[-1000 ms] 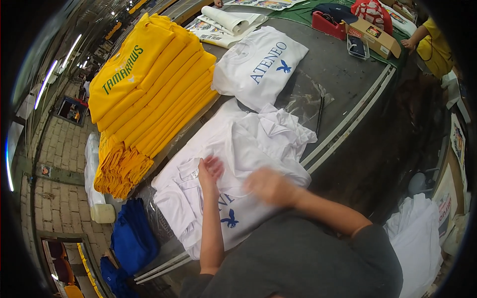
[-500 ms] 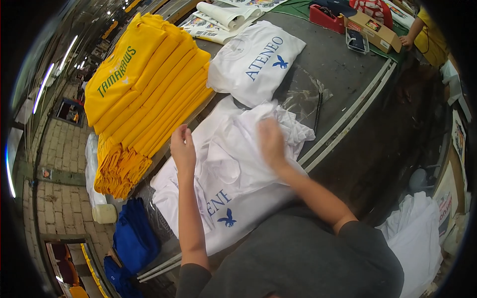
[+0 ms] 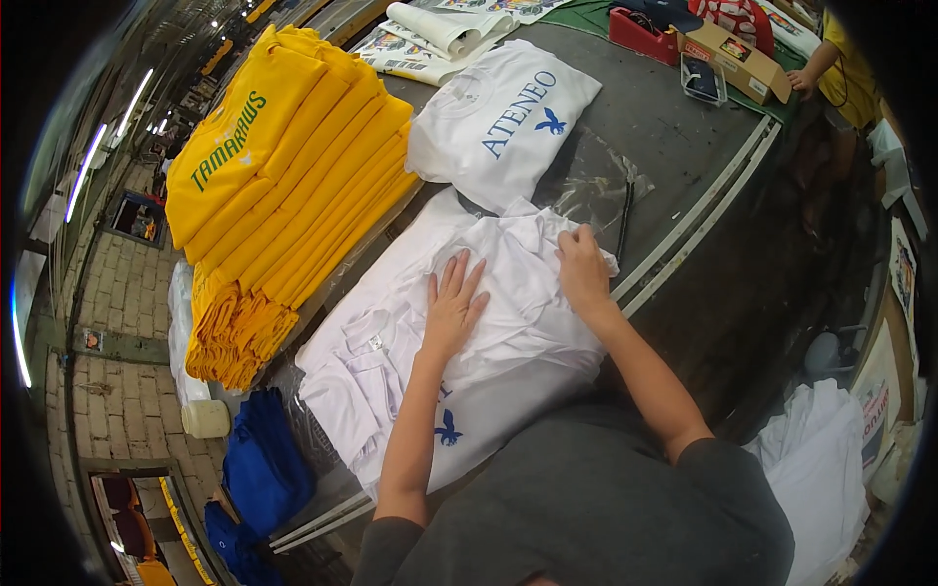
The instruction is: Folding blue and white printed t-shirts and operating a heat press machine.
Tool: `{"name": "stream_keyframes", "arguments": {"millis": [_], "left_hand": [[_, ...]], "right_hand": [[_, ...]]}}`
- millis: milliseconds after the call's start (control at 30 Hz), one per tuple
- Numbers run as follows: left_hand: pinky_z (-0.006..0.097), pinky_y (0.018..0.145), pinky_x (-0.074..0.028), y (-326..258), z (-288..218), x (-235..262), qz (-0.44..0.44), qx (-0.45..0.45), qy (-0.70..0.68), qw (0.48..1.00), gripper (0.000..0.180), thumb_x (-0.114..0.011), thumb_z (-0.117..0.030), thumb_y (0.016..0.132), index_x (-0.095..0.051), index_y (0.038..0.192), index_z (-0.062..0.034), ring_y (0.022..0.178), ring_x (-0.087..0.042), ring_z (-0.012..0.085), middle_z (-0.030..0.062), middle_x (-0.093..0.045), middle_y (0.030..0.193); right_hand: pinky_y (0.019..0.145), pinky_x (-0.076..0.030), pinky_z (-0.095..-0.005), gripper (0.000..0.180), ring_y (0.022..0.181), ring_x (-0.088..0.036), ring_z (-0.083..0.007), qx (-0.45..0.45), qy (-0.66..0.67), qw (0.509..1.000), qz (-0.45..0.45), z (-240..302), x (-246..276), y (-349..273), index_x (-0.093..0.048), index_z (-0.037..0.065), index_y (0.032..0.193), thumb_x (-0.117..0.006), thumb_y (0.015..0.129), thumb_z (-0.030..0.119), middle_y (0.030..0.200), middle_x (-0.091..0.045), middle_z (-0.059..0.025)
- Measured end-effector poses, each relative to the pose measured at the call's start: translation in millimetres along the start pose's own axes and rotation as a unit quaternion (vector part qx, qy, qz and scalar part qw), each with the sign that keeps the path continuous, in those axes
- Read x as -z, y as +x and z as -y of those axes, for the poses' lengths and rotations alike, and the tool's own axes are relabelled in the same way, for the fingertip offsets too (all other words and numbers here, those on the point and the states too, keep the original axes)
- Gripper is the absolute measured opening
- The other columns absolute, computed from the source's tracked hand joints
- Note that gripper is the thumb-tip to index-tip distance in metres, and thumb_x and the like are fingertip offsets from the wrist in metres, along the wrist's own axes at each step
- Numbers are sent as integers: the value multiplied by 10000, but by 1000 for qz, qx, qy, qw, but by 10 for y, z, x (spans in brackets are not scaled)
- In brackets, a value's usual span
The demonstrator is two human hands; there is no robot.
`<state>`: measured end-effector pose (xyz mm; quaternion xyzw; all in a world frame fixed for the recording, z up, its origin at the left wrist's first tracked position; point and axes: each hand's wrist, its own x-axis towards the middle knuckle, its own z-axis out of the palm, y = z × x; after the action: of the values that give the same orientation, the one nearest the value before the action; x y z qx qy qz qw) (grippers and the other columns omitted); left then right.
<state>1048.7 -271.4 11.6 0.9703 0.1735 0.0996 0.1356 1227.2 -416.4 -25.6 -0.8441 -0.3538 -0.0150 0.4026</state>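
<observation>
Cloth, white and rumpled, left hand spread flat on it, right hand curled at its edge, grip unclear

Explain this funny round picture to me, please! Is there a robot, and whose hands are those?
No robot here, just a person using bare hands. A camera on the person's head looks down, and its wide lens makes straight things look bendy. The left hand lies flat, fingers spread, on some rumpled white shirts. The right hand is curled at their right side and seems to pinch the cloth. The shirts lie on a dark table. Just beyond them is a folded shirt with blue printing, and to the left rises a stack of yellow shirts.
</observation>
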Motion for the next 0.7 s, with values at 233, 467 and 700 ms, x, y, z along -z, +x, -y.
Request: {"name": "stream_keyframes", "arguments": {"millis": [233,467,700], "left_hand": [[351,963,-392,57,15,319,-59,73,-219,971,516,-518,-321,909,-402,1354,-86,1165,-508,254,143,-546,1245],[292,780,-470,140,-212,431,-42,294,-512,806,607,-666,-173,795,-406,1322,-20,936,-598,185,167,-592,1099],[212,559,-438,-217,281,319,-182,362,-359,841,287,-554,-79,819,-570,1103,-38,664,-553,88,39,-613,839]], "right_hand": [[724,-441,-454,130,858,-541,-380,-9,43,999,-22,274,-97,-83,-498,5,906,-572,819,67,946,-505,-182],[802,-419,-415,206,904,-543,-315,341,245,895,150,1133,34,-610,-561,15,942,-611,770,116,961,-564,-141],[827,-411,-403,223,905,-524,-298,20,-71,996,-55,-104,169,-370,-554,20,946,-641,773,130,933,-547,-118]]}}
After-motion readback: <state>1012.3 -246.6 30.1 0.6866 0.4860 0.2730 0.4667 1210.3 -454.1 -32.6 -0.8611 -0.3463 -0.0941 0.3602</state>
